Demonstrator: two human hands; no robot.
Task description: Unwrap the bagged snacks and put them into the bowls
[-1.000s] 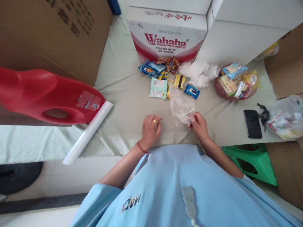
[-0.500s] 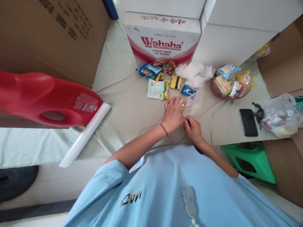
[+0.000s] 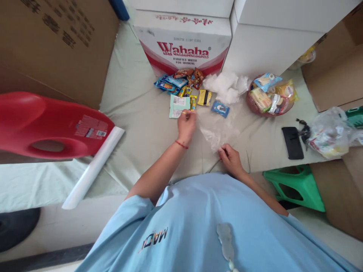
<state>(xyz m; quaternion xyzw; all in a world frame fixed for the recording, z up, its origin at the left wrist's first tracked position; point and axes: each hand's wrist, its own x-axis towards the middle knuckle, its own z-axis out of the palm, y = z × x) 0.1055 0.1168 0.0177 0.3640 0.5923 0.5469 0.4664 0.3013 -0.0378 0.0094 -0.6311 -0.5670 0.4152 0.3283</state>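
My right hand pinches the near corner of a thin clear plastic bag that lies spread on the cloth. A small blue snack packet lies at the bag's far part; whether it is inside or on top I cannot tell. My left hand, with curled fingers, is at the lower right corner of a mint-green packet; what it holds, if anything, is hidden. Just beyond are a narrow yellow packet and a yellow packet with a dark band.
Blue and brown snack packets are heaped against a Wahaha carton. Crumpled white plastic bags lie beside a filled snack bowl. A phone is at right; a red jug and white roll are at left.
My left hand has moved left, away from my right hand to the mint-green packet, and its fingers have curled. The clear bag now lies more spread out. The blue packet has turned slightly.
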